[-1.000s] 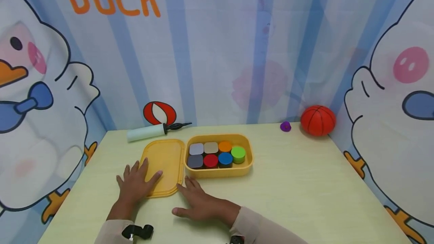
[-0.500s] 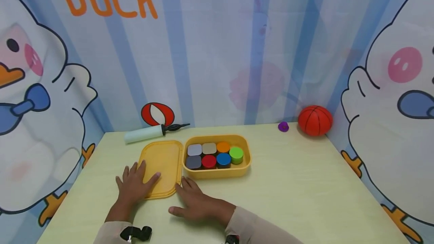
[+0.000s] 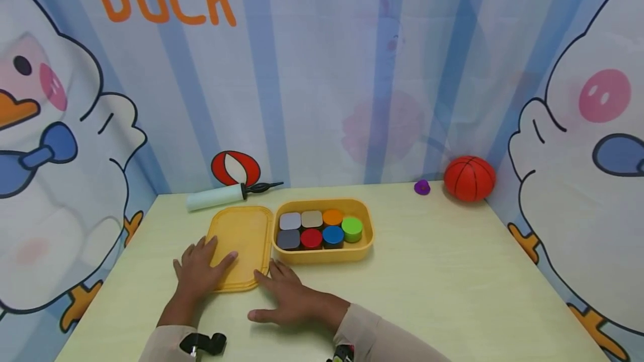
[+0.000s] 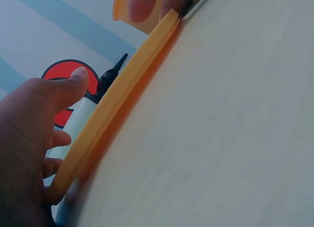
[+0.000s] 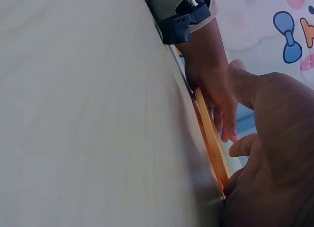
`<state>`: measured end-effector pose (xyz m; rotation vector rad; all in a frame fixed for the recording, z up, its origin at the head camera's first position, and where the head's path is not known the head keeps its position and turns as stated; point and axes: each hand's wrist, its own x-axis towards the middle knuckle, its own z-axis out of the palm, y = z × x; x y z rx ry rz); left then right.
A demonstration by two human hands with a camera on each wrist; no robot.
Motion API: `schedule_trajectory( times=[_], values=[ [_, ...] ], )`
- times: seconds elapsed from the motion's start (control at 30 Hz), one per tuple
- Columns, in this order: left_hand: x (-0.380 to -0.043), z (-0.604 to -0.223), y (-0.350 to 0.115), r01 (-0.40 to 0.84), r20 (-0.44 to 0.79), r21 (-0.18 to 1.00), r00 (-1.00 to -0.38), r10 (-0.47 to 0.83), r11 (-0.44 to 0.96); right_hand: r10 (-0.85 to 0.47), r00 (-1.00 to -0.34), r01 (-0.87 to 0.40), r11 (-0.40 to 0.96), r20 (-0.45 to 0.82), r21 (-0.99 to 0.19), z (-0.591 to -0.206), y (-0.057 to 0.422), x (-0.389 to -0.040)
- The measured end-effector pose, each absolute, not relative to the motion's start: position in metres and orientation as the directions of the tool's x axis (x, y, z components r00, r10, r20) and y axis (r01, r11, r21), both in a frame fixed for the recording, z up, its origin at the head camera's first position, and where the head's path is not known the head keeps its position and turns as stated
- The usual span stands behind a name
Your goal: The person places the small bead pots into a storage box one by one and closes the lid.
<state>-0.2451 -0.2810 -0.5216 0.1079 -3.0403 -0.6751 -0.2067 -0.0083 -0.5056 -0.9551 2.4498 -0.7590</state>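
A flat yellow lid (image 3: 246, 239) with rounded corners lies on the table, left of a yellow tray-like box (image 3: 322, 257). My left hand (image 3: 196, 270) rests at the lid's left edge, fingers spread and the thumb over its surface. Beside the lid's near right corner is my right hand (image 3: 292, 298); its index fingertip meets that corner and its thumb points left over the table. In the left wrist view the lid (image 4: 117, 101) shows as a thin edge with fingers at both ends. The box holds several small pots with coloured caps, among them a red cap (image 3: 311, 238) and a green cap (image 3: 352, 228).
Behind the lid lies a pale green hand pump (image 3: 216, 198) with a black nozzle. A red ball (image 3: 469, 179) with black lines and a small purple object (image 3: 422, 187) sit at the back right. A striped curtain (image 3: 322, 71) with printed ducks encloses the table.
My right hand has shifted slightly left, its index fingertip now further along the lid's near corner. The left hand stays nearly still, and the head view sways a little.
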Motion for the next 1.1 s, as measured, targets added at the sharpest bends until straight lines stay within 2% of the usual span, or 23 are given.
schedule_trajectory(
  times=[0.27, 0.67, 0.9, 1.1],
  values=[
    [-0.243, -0.516, -0.287, 0.025, 0.090, 0.499, -0.996, -0.023, 0.866, -0.722, -0.675, -0.456, 0.571, -0.154, -0.683, -0.506, -0.008, -0.209],
    [-0.237, -0.490, -0.291, 0.001, 0.169, 0.571, -0.979, -0.117, 0.821, -0.743, -0.663, -0.379, 0.436, -0.089, -0.816, -0.500, -0.008, -0.204],
    [-0.232, -0.476, -0.286, -0.022, 0.170, 0.626, -0.972, -0.165, 0.779, -0.755, -0.651, -0.337, 0.382, -0.080, -0.861, -0.491, -0.007, -0.197],
    [-0.229, -0.468, -0.279, 0.044, 0.268, 0.639, -0.949, -0.169, 0.768, -0.704, -0.709, -0.322, 0.283, 0.032, -0.904, -0.486, -0.005, -0.190]
  ],
)
